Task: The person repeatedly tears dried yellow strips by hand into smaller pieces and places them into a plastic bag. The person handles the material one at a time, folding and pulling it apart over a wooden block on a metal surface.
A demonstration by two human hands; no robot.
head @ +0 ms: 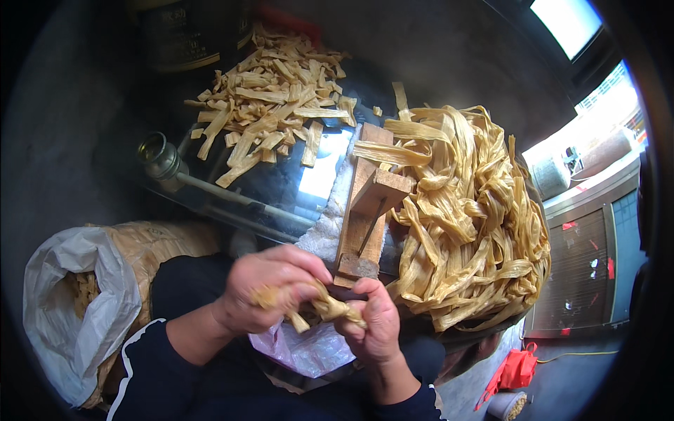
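A tan, pliable strip twisted into a knot (pixel 330 309), which looks like tofu skin, is stretched between my hands over my lap. My left hand (pixel 271 287), slightly blurred, grips one end, and a loose tail pokes out below it. The other end is pinched between the thumb and fingers of my right hand (pixel 373 318). Just beyond my fingers, a wooden fixture (pixel 363 210) with an upright block and a thin metal strip lies on a pale towel (pixel 329 226). A plastic bag lining (pixel 310 350) shows beneath my hands; its contents are mostly hidden.
Long folded strips (pixel 463 221) are heaped on the right. Short cut pieces (pixel 279 100) lie piled on the dark glass tabletop (pixel 247 184). A lined sack (pixel 79 326) stands open at left. A red bag (pixel 518 368) and small bucket (pixel 503 405) sit on the floor at lower right.
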